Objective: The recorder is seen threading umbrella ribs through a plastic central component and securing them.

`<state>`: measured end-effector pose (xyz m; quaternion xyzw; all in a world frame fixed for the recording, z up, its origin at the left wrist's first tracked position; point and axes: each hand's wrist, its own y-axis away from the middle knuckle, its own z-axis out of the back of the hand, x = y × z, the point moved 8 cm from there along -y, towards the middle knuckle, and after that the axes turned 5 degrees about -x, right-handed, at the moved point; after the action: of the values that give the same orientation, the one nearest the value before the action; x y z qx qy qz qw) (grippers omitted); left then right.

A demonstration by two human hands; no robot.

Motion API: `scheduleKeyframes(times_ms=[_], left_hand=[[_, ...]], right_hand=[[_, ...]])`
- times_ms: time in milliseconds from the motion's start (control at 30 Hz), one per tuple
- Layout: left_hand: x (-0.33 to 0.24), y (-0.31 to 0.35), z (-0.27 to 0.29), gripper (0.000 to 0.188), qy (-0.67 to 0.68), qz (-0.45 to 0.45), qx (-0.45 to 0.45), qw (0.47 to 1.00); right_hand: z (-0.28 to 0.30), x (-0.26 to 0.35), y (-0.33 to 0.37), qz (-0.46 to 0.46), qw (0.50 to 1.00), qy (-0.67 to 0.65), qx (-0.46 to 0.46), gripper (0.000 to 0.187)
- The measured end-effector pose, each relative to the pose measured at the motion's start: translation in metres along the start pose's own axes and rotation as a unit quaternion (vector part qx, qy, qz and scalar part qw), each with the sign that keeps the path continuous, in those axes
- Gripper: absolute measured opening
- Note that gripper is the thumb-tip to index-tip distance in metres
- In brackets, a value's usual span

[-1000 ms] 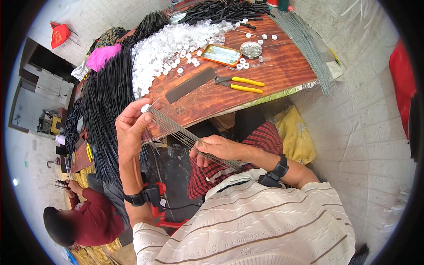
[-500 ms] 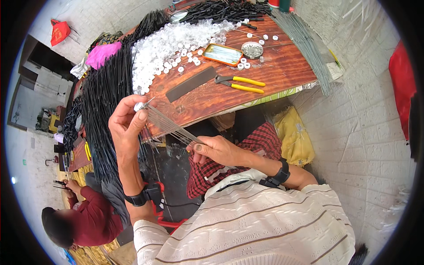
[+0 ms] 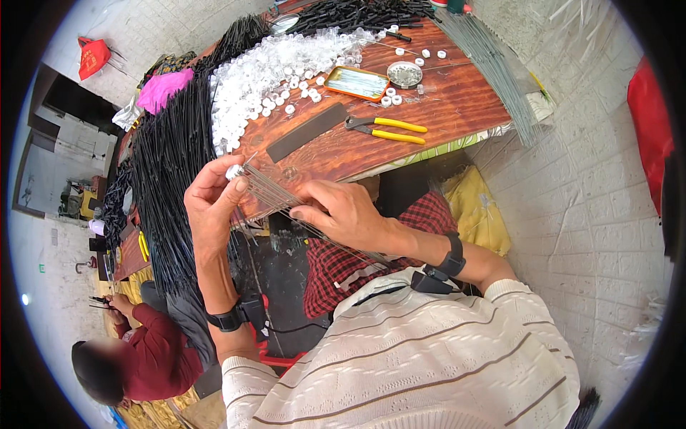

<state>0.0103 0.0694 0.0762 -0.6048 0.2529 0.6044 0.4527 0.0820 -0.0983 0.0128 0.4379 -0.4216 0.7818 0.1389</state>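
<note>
My left hand (image 3: 213, 196) pinches a small white round cap (image 3: 234, 171) between thumb and fingers, over the table's near left edge. From the cap a bundle of thin metal rods (image 3: 268, 190) slants down to the right. My right hand (image 3: 350, 214) is closed around these rods partway along, thumb bent and fingers curled. Its far fingers are hidden behind the hand. Beyond it the rods' free ends reach toward my lap. A thin tip sticks out past the cap.
On the wooden table (image 3: 457, 93) lie a dark flat bar (image 3: 307, 133), yellow-handled pliers (image 3: 389, 130), a tray of thin rods (image 3: 356, 84), a round dish (image 3: 405, 74) and a heap of white caps (image 3: 264, 79). Long black rods (image 3: 168, 171) hang at left. A co-worker (image 3: 153, 350) sits lower left.
My right hand has moved up and left along the rods, closer to the left hand, so the rod ends now show behind it. The left hand has shifted slightly right.
</note>
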Motion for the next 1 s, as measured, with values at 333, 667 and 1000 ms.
scheduleKeyframes(times_ms=[333,667,1000], left_hand=[[0.009,0.001,0.006,0.033,0.035,-0.013,0.002,0.999],[0.015,0.003,0.000,0.035,0.086,-0.022,0.032,0.996],[0.004,0.012,-0.005,0.022,-0.014,-0.047,-0.037,0.998]], right_hand=[[-0.012,-0.021,-0.009,-0.114,0.989,-0.076,0.059,0.029],[-0.027,-0.038,-0.006,-0.215,0.948,-0.182,0.147,0.028],[-0.017,-0.024,-0.001,-0.212,0.968,-0.090,0.099,0.028]])
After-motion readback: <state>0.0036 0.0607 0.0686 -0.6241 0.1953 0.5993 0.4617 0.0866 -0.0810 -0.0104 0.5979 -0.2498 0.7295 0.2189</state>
